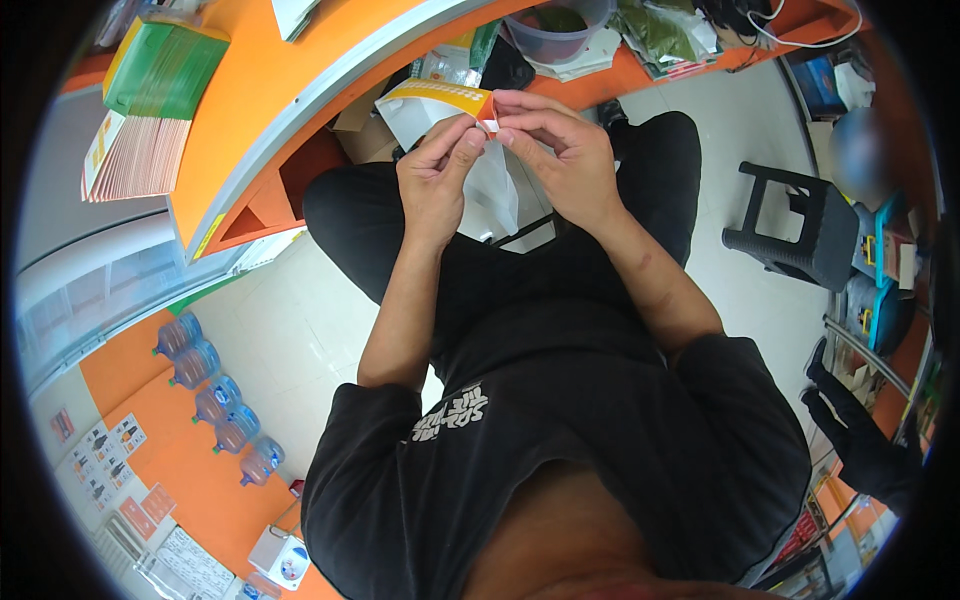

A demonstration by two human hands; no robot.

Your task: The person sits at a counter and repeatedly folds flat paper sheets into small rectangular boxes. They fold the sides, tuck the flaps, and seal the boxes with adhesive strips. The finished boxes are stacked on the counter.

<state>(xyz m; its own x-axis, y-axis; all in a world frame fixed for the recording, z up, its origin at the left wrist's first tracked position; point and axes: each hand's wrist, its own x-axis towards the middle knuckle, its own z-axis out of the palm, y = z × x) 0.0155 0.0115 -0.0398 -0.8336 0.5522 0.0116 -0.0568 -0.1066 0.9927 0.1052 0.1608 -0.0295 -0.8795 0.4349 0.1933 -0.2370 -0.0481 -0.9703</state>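
Note:
Above my lap, both hands hold a yellow-orange and white printed paper piece (pixel 440 93), with an orange-red folded edge between them. My left hand (pixel 437 180) is closed, its thumb and fingers pinching the near edge. My right hand (pixel 567 158) pinches the right end, thumb below and fingers above. A small white bit shows between the fingertips; I cannot tell if it is part of the same piece. Below the hands hangs a thin white sheet (pixel 488 185), partly hidden behind my left hand. Whether it joins the printed piece is unclear.
An orange counter (pixel 262 75) curves ahead, bearing a stack of green and white folded cards (pixel 160 90) and a clear plastic bowl (pixel 560 42). A black stool (pixel 800 225) stands right. Large water bottles (pixel 215 400) line the left wall. Another person's dark-clothed legs (pixel 850 435) show right.

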